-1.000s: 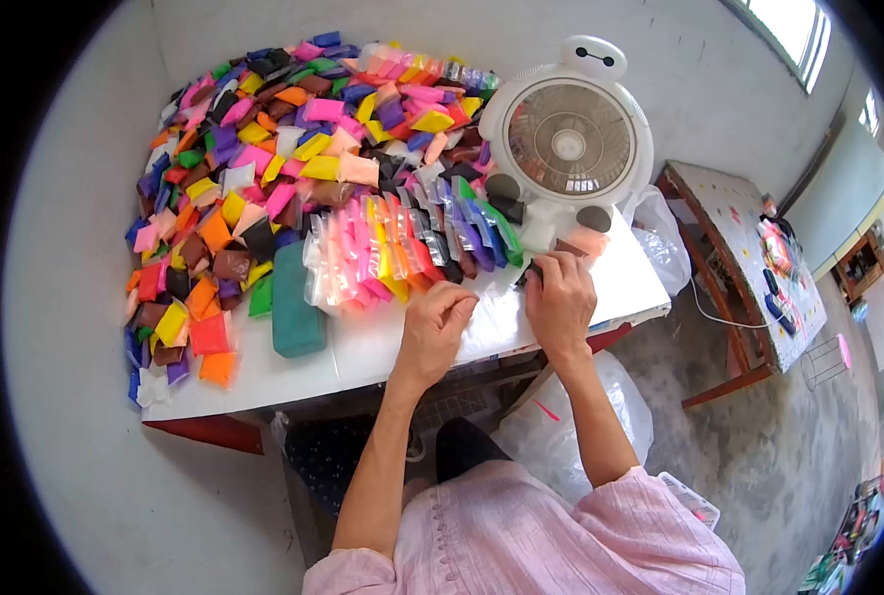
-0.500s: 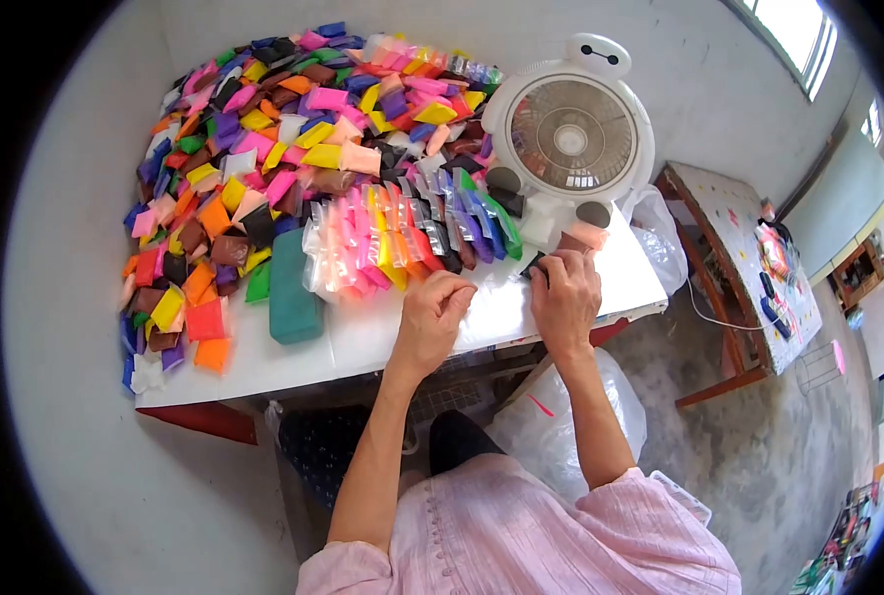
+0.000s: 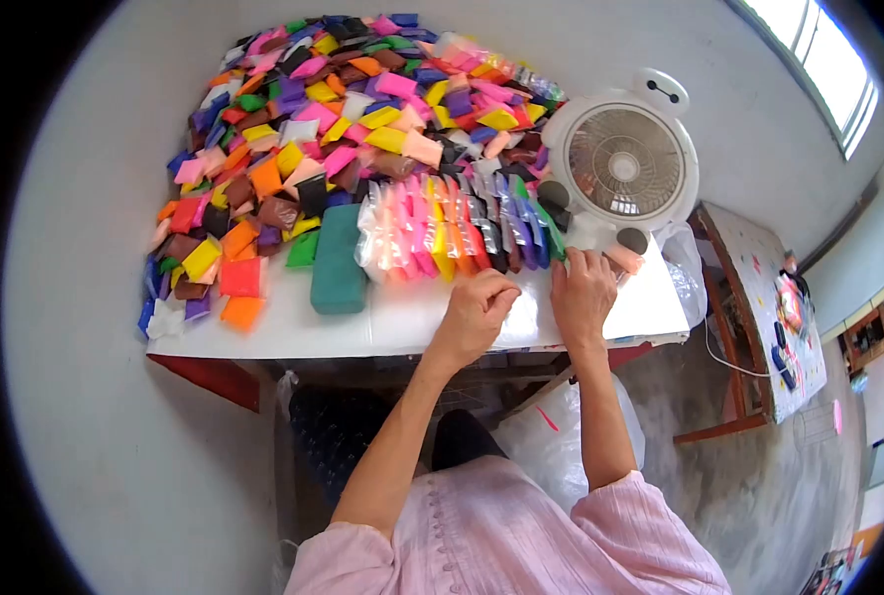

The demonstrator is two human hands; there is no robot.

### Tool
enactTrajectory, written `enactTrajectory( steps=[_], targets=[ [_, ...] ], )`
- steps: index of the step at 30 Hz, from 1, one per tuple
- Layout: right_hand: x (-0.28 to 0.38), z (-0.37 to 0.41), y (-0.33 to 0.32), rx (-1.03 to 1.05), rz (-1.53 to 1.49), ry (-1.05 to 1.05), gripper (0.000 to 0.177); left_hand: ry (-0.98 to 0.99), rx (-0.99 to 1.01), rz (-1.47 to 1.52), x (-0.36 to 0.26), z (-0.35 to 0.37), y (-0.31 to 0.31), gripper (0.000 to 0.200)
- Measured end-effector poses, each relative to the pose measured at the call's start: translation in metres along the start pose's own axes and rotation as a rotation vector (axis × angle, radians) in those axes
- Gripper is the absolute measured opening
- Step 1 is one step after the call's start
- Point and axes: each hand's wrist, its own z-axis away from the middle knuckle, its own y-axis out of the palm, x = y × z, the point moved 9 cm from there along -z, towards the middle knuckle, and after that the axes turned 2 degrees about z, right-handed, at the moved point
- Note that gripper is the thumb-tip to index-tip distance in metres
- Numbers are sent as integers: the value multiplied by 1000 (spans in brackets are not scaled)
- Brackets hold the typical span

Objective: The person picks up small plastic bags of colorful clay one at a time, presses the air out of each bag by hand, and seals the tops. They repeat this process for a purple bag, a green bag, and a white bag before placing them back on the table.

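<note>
A tight row of clear-wrapped colored packets (image 3: 452, 233) stands on the white tabletop, running from pale pink to green. My left hand (image 3: 476, 315) is closed just in front of the row, its fingers curled in; whatever they hold, if anything, is hidden. At the row's right end my right hand (image 3: 583, 297) has its fingers bent and together, tips beside the green packet (image 3: 549, 230). Their undersides do not show, so any held thing stays unseen. Peach packet (image 3: 624, 259) lies just right of those fingers. A teal block (image 3: 339, 260) stands against the row's left end.
A large heap of mixed colored packets (image 3: 303, 149) covers the table's left and back. Behind my right hand stands a white fan (image 3: 624, 164). Plastic bags (image 3: 682, 263) hang by the table's right edge (image 3: 660, 332). Another table (image 3: 759, 268) stands farther right.
The view has turned, shifting the table contents rightward. My right hand has moved left relative to the fan, closer to the green packet. A black piece seen by its fingers earlier no longer shows.
</note>
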Motion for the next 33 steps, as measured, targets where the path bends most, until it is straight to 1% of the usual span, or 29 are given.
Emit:
enactTrajectory(
  steps=[3,4,7,8,10,11,13,16,18,19,20,21,22,25,26,29,33],
  targets=[
    [8,9,-20,-24,-83,26,17,60,12,-51,-9,2,0,10],
    [13,15,-23,-15,-112,26,11,80,6,-61,-11,5,0,9],
    [27,36,-11,102,-475,54,8,221,-19,-219,-31,17,0,7],
    [36,40,-15,100,-477,21,7,257,-57,-226,-32,23,-2,7],
    [51,47,-22,101,-447,-23,8,233,-58,-220,-35,31,-4,8],
    [56,47,-29,43,-410,-70,9,222,-67,-220,-37,34,-7,8],
    [51,49,-30,41,-440,-48,9,255,-72,-256,-43,42,-10,9],
    [28,44,-26,162,-618,78,9,272,-76,-298,-46,49,-12,9],
    [0,24,-37,108,-589,120,7,271,-91,-288,-46,50,-12,9],
    [-19,12,-38,35,-462,79,5,288,-86,-297,-47,50,-11,8],
    [-36,-2,-39,9,-385,101,6,304,-81,-308,-48,50,-9,7],
    [-51,-17,-31,108,-269,116,10,321,-77,-319,-49,49,-8,6],
    [-67,-27,-17,233,-306,206,18,323,-75,-334,-50,50,-7,6],
    [-62,-46,5,475,-88,68,26,336,-71,-362,-50,49,-5,6],
    [-59,-46,16,609,-51,61,33,341,-71,-358,-50,49,-5,6],
    [-61,-46,38,563,-19,-34,33,344,-68,-361,-50,51,-6,7],
    [-50,-52,34,554,25,-70,28,355,-62,-370,-49,50,-5,7]
  ],
)
